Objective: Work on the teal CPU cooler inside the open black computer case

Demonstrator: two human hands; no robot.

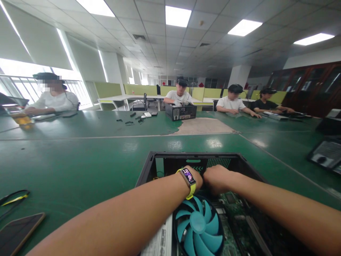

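An open black computer case lies on the green table in front of me. Inside it sit a teal cooling fan and a green motherboard. My left hand, with a yellow-strapped watch on the wrist, and my right hand reach side by side into the far part of the case, beyond the fan. The fingers of both hands curl down out of sight, so what they touch or hold is hidden.
A phone and a black-and-yellow strap lie at the near left. A dark speaker-like box sits at right. Across the table, several seated people work, one at another black case, with small parts nearby.
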